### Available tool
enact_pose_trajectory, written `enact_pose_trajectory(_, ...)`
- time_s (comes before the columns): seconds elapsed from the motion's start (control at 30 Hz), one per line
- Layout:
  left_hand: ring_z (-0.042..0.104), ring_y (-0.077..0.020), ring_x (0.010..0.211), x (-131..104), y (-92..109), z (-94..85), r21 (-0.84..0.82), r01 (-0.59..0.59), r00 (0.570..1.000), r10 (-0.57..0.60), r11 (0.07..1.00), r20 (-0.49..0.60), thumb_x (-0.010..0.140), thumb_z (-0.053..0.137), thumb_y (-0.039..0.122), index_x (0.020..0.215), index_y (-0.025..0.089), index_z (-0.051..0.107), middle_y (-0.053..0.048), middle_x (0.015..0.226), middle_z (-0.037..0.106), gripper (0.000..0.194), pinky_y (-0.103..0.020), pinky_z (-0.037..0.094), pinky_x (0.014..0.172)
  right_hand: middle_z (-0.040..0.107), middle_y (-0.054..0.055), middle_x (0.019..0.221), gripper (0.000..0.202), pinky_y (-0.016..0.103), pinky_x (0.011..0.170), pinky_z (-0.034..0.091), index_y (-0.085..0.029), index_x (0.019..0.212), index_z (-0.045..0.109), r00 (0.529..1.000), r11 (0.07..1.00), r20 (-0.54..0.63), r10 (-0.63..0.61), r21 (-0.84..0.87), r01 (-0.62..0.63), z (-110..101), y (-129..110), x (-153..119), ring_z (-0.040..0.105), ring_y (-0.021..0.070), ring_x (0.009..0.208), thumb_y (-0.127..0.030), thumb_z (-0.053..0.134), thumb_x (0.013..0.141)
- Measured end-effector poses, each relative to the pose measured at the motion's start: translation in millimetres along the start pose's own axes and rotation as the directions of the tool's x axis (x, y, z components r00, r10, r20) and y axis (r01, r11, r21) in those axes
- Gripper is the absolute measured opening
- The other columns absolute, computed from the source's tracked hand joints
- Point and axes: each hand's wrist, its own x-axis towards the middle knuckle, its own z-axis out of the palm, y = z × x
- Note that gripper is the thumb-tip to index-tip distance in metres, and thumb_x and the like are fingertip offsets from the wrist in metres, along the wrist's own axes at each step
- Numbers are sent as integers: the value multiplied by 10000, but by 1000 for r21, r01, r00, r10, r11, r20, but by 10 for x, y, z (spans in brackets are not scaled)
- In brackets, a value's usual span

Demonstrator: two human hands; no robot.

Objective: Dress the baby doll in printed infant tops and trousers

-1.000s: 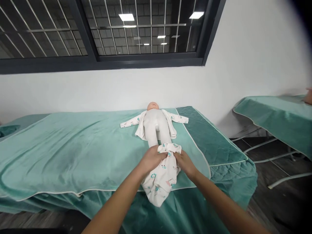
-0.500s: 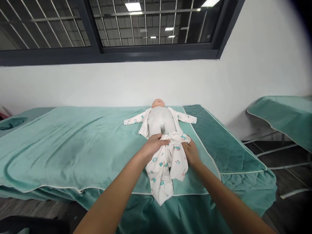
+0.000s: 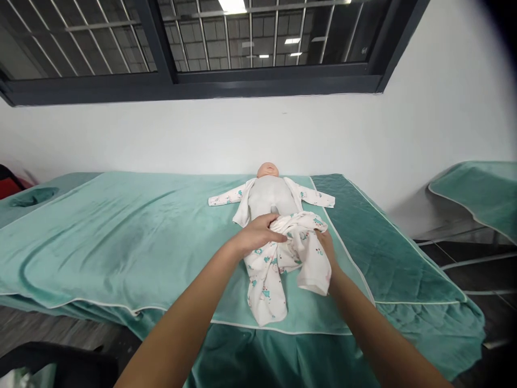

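Observation:
A baby doll [image 3: 271, 195] lies on its back on the green-covered bed, head toward the wall. Its arms are spread in the sleeves of an open white printed jacket [image 3: 225, 197]. White baby trousers [image 3: 267, 291] with small teal prints hang bunched over the doll's legs, which they mostly hide. My left hand [image 3: 260, 235] is closed on the left side of the waistband, thumb on top. At the right side of the waistband, my right hand [image 3: 326, 245] grips the cloth, its fingers partly hidden by the fabric. The trouser legs fall toward me.
A light green sheet [image 3: 100, 242] with white piping covers the bed, over a darker quilted cover [image 3: 375, 242] on the right. Behind stands a white wall [image 3: 181, 137] under a barred window. Another green-covered surface [image 3: 480, 188] is at the right, a black object [image 3: 60, 361] at lower left.
Both hands have moved slightly up toward the doll, carrying the trousers' waistband farther over its legs. The right trouser leg has swung outward to the right. The view has shifted a little.

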Motion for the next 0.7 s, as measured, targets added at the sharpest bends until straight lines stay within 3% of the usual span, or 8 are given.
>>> enact_pose_trajectory(0.1, 525, -143, 718, 152, -40, -19, 180, -13, 978, 50, 984, -203, 668, 668, 181, 857, 165, 615, 24, 776, 590, 197, -240, 362, 638, 664, 55, 938, 177, 398, 898, 411, -247, 850, 572, 993, 998, -109, -53, -33, 50, 26, 2, 74, 564, 265, 972, -392, 504, 774)
enact_pose_trajectory(0.27, 580, -181, 770, 372, -33, -42, 499, 53, 910, 164, 865, -380, 705, 559, 88, 836, 167, 633, -20, 794, 649, 169, -257, 385, 668, 625, 16, 778, 162, 334, 722, 385, -244, 802, 530, 975, 944, -135, -174, -306, 126, -30, -28, 232, 520, 229, 768, -404, 508, 785)
enact_pose_trajectory(0.37, 605, -209, 806, 463, -56, -67, 656, 141, 880, 210, 742, -426, 732, 511, 52, 868, 178, 644, -60, 853, 685, 228, -276, 394, 685, 639, 16, 792, 182, 316, 686, 370, -239, 822, 562, 976, 909, -97, -193, -392, 141, -60, 0, 299, 521, 219, 752, -405, 489, 833)
enact_pose_trajectory(0.53, 622, -264, 907, 616, -114, -71, 800, 245, 869, 242, 548, -431, 746, 503, 30, 923, 178, 626, -116, 947, 669, 261, -316, 410, 731, 659, 30, 829, 221, 317, 679, 375, -230, 854, 584, 975, 845, -36, -217, -507, 169, -66, 113, 437, 545, 225, 764, -422, 474, 861)
enact_pose_trajectory(0.7, 610, -241, 974, 765, -135, -26, 846, 235, 811, 382, 478, -442, 772, 432, -1, 1019, 181, 607, -108, 1051, 630, 353, -315, 415, 771, 656, 44, 839, 208, 333, 703, 397, -217, 883, 595, 971, 829, -80, -224, -540, 147, -56, 194, 604, 561, 237, 790, -389, 483, 852)
